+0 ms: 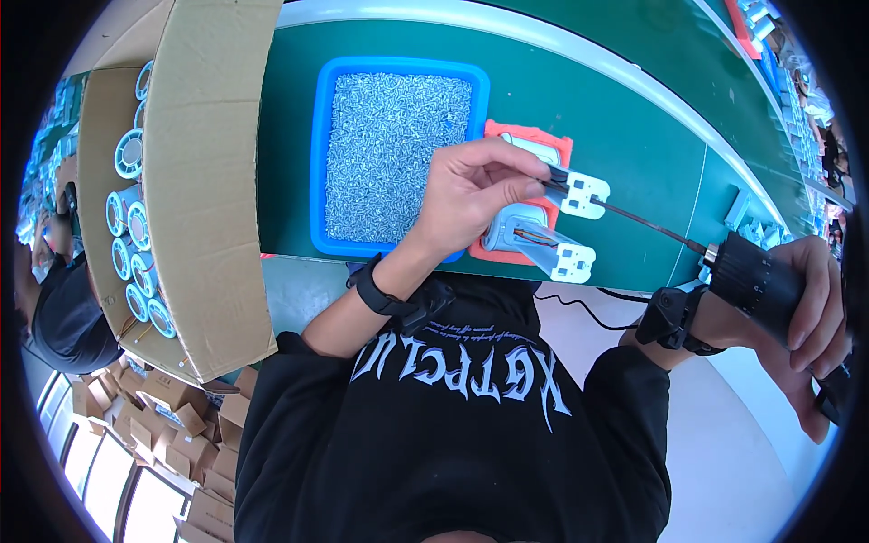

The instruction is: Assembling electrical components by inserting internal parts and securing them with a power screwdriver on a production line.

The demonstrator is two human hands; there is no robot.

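My right hand (815, 312) is wrapped around a black electric screwdriver (756, 281) at the right. Its long thin bit (652, 223) reaches left, and its tip meets the white end plate (585, 195) of a pale plastic housing (534, 145). My left hand (480, 192) is closed, thumb and fingers pinching this housing's narrow neck beside the plate; the fingers hide part of it. Just nearer lies a second pale housing (520, 226) with coloured wires inside and a similar white end plate (572, 262). Both rest on an orange-pink cloth (496, 257).
A blue tray (320, 163) full of small silvery screws stands left of the housings on the green table (579, 72). At the far left, a cardboard box (213, 181) holds several round white-and-blue parts (128, 154). More cartons (172, 398) lie behind, near another person (68, 308).
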